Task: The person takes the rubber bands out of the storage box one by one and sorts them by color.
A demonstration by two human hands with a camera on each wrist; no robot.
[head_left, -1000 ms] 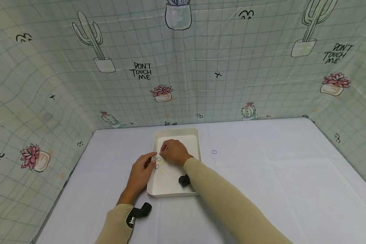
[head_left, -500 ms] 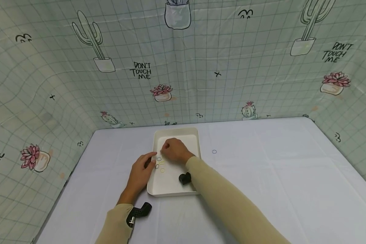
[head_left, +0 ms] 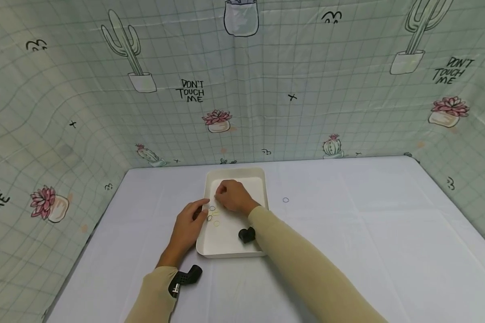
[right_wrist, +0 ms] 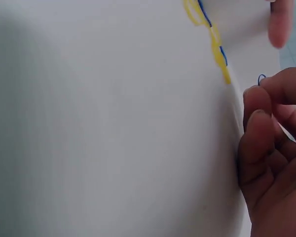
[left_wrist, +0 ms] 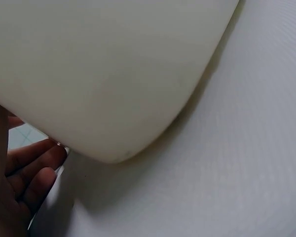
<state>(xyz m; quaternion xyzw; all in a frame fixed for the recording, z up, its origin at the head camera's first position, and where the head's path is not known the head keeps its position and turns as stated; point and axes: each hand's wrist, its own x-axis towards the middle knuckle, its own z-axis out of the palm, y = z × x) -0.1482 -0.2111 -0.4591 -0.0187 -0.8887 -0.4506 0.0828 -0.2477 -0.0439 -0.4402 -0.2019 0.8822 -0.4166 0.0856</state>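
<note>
A shallow white tray [head_left: 230, 249] stands on the table with several thin loops, seemingly small rubber bands [head_left: 216, 223], near its left side. In the right wrist view, yellow bands [right_wrist: 218, 54] and blue bands [right_wrist: 224, 56] lie in a row on the tray floor. Over the tray, my right hand [head_left: 235, 196] pinches a small blue rubber band [right_wrist: 261, 79] between thumb and fingertips; most of it is hidden. My left hand [head_left: 187, 224] rests at the tray's left edge, thumb and index apart at the rim. The left wrist view shows its other fingers [left_wrist: 37, 170] loosely bent beside the tray's outer wall.
One dark blue loop [head_left: 285, 200] lies on the white tablecloth [head_left: 347, 215] right of the tray. A cloth backdrop [head_left: 250, 89] with printed cacti rises behind and at both sides. Black wrist cameras [head_left: 187, 276] sit on both arms.
My right hand has shifted slightly up and away from the loops in the tray, with its fingers still pinched. The left hand and tray stay in place; the head view shifts slightly.
</note>
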